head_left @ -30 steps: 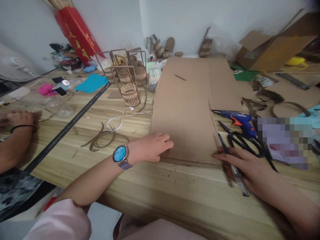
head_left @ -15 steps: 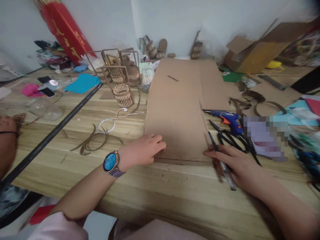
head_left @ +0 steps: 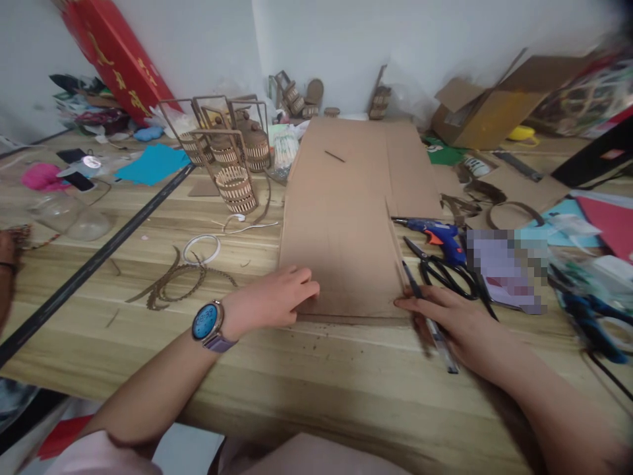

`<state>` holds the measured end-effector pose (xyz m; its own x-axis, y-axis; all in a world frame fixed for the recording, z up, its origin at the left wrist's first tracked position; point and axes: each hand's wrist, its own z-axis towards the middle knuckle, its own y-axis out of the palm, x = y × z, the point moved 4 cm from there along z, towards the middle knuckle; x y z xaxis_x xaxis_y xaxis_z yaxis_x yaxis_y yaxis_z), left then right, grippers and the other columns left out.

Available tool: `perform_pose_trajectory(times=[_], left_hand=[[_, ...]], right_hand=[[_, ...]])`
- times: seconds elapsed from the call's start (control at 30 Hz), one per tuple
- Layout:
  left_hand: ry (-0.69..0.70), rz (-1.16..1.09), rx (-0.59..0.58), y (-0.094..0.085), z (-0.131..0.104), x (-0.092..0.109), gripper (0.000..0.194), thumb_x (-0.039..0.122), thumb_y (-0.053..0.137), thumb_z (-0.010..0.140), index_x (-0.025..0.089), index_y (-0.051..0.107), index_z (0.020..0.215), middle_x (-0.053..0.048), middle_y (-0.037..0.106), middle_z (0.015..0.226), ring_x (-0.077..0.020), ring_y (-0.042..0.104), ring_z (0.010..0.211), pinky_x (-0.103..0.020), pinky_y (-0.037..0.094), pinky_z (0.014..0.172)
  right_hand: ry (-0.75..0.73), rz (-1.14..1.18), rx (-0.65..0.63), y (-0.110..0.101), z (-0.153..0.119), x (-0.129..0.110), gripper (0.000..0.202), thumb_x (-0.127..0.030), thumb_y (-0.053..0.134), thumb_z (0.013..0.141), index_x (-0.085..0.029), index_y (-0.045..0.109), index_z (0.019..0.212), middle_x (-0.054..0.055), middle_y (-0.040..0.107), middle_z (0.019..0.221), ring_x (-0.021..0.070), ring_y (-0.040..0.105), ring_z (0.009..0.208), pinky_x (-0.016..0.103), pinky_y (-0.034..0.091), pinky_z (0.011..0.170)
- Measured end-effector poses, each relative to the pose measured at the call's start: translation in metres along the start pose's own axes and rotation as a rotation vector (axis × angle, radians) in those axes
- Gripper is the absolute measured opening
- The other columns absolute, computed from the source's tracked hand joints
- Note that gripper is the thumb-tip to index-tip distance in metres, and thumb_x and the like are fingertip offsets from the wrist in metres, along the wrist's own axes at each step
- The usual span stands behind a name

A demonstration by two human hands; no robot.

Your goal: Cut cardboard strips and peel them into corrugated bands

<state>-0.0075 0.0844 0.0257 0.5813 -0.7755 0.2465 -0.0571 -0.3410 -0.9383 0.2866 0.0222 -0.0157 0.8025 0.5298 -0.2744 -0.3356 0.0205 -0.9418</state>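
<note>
A large brown cardboard sheet lies in front of me, with a thin dark stick on its far half. At the sheet's near left corner, my left hand, with a smartwatch on the wrist, is closed on the edge, fingertips resting on top. My right hand holds a pen slanting between its fingers. Its index fingertip touches the near right corner of the cardboard. Just beyond that hand lie black-handled scissors and a blue glue gun.
Several small woven baskets with tall handles stand left of the cardboard. Nearer are curled brown strips and a white ring. An open carton stands back right. Another person's hand shows at the far left.
The view has turned slightly right, so everything sits a little further left. Both hands keep their places on the cardboard, and the pen stays in my right hand.
</note>
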Motion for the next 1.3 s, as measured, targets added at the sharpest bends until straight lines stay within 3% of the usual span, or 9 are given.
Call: perform_pose_trajectory(times=[0.23, 1.3], left_hand=[[-0.002, -0.003, -0.013, 0.0027, -0.0005, -0.0014, 0.044, -0.001, 0.058, 0.077, 0.018, 0.058, 0.117, -0.008, 0.055, 0.113, -0.0244, 0.055, 0.106, -0.034, 0.047, 0.088], [0.0, 0.012, -0.016, 0.0046, -0.0008, -0.0021, 0.047, 0.002, 0.059, 0.079, 0.018, 0.057, 0.123, -0.007, 0.053, 0.114, -0.0237, 0.054, 0.108, -0.033, 0.045, 0.088]], right_hand=[[0.023, 0.043, 0.01, -0.0034, 0.0049, -0.0038, 0.03, -0.024, 0.048, 0.097, -0.023, 0.071, 0.116, 0.012, 0.066, 0.106, 0.0234, 0.067, 0.098, 0.04, 0.058, 0.082], [-0.049, -0.026, 0.081, -0.005, 0.0073, -0.0058, 0.032, -0.024, 0.045, 0.097, -0.021, 0.073, 0.112, 0.015, 0.069, 0.101, 0.0265, 0.07, 0.091, 0.041, 0.061, 0.073]])
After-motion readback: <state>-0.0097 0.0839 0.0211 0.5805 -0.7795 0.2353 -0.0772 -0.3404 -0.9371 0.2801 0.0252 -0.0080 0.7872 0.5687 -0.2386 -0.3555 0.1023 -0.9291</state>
